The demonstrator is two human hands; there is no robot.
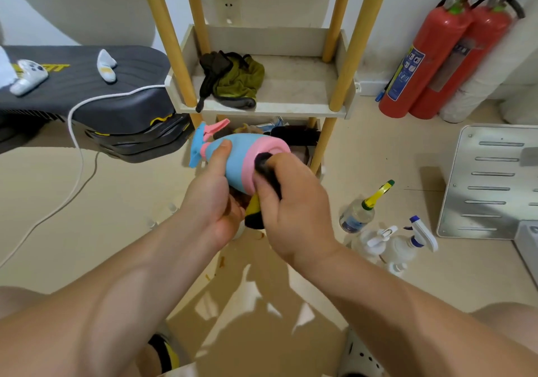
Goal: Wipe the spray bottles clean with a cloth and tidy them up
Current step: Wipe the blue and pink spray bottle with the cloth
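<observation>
Between left hand [214, 202] and right hand [298, 204] with cloth [267, 174], spray bottle [243, 155].

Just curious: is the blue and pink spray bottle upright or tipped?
Tipped sideways: the blue and pink spray bottle has its nozzle left, pink base right, in the left hand.

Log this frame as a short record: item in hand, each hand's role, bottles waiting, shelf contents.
held item: blue and pink spray bottle, tipped on its side
left hand: grips the bottle's body
right hand: holds a dark cloth against the pink base
waiting: other spray bottles on the floor at the right
shelf: holds a green and black cloth bundle
</observation>
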